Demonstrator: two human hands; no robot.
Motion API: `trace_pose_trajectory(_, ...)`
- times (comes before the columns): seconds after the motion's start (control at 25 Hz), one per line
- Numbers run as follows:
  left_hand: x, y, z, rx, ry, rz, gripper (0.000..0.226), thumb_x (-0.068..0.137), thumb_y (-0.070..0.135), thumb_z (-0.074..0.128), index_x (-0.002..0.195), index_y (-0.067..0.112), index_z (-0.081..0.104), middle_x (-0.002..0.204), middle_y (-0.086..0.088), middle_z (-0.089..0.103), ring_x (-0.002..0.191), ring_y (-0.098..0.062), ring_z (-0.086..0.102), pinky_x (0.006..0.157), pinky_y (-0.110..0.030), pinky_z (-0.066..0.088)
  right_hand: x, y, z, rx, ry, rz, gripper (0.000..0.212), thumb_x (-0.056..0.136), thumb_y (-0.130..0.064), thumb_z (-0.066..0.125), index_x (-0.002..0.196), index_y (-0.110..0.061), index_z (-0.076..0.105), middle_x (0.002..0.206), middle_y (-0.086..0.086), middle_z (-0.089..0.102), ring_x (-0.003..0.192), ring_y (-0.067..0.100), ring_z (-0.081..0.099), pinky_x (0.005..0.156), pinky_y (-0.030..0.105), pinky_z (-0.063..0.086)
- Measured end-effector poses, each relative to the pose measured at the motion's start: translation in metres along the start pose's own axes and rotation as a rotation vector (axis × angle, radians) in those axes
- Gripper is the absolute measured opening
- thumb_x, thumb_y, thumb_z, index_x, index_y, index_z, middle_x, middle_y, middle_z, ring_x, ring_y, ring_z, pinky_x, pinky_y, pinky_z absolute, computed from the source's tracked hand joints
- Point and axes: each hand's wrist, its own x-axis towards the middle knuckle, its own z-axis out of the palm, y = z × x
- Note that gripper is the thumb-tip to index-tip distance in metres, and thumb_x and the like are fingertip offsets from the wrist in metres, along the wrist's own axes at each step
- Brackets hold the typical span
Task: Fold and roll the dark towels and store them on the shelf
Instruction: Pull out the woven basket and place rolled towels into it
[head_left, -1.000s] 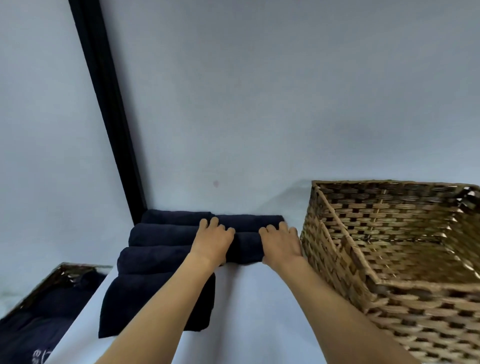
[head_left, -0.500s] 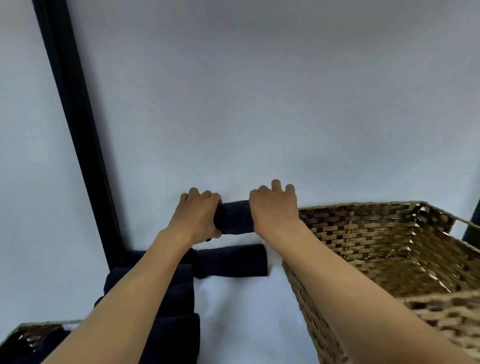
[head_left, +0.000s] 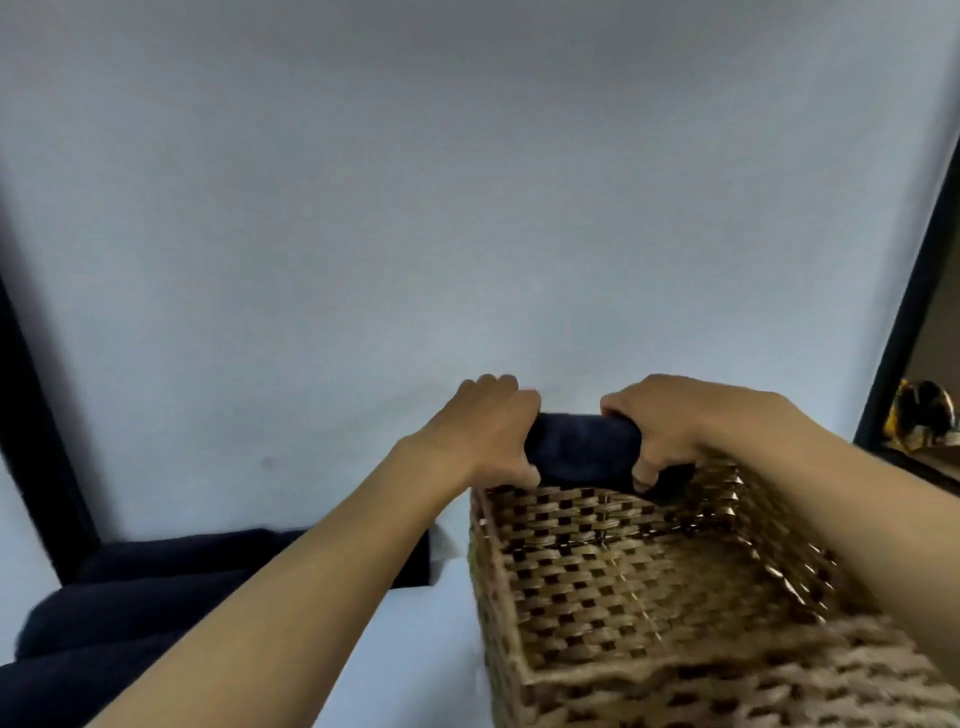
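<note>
**Rolled towel up over the basket, both hands on it**

Going left to right: a black post (head_left: 36, 447) runs up the far left edge, with the pale wall (head_left: 467, 208) filling pretty much everything behind it. Tucked in the corner at the foot of that post is a stack of dark towels (head_left: 145, 577) lying on the white shelf (head_left: 421, 654), right against the wall. A strip of bare shelf shows between the stack and the wicker basket (head_left: 675, 670), so the two sit close but aren't touching, as far as I can see.

The left hand (head_left: 493, 431) is curled round the left end of a rolled dark towel (head_left: 582, 449), and the right hand (head_left: 670, 431) grips the other end, fingers wrapped under it. The roll lies level, up by the basket's back rim and close to the wall. I can't tell if it touches the rim.

The basket takes up the whole lower right and its inside looks roomy. Past it, another black post (head_left: 914, 312) closes off the right edge, with something yellowish (head_left: 919, 421) beyond it, too blurry to make out.
</note>
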Motion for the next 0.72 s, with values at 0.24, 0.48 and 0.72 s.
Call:
trace_pose_trajectory(0.24, 0.041, 0.021, 0.054, 0.102, -0.625, -0.117, 0.048, 0.072, 0.042, 0.078, 0.107, 0.018, 0.056, 0.095, 0.001, 0.055, 0.083, -0.018, 0.056, 0.063, -0.029, 0.045, 0.053, 0.018, 0.066, -0.016, -0.237, -0.300, 0.059, 0.064, -0.047, 0.082, 0.113, -0.024, 0.058, 0.109, -0.001, 0.063, 0.102, 0.023, 0.059, 0.088, 0.039, 0.051)
trace_pose_trajectory(0.48, 0.065, 0.025, 0.096, 0.388, -0.809, -0.100, 0.065, 0.070, 0.038, 0.083, 0.123, 0.014, 0.055, 0.120, -0.004, 0.056, 0.104, -0.024, 0.058, 0.084, -0.040, 0.054, 0.083, -0.001, 0.113, -0.321, -0.052, -0.495, 0.076, 0.077, -0.055, 0.070, 0.132, -0.010, 0.044, 0.121, 0.010, 0.059, 0.107, 0.031, 0.059, 0.071, 0.037, 0.040)
trace_pose_trajectory(0.72, 0.061, 0.039, 0.130, 0.690, -0.695, 0.099, 0.043, 0.088, 0.032, 0.065, 0.126, 0.013, 0.057, 0.123, -0.006, 0.062, 0.114, -0.029, 0.058, 0.088, -0.038, 0.049, 0.087, -0.006, 0.133, -0.391, -0.046, -0.517, 0.088, 0.076, -0.042, 0.077, 0.142, -0.006, 0.033, 0.140, 0.016, 0.041, 0.120, 0.034, 0.051, 0.082, 0.045, 0.050)
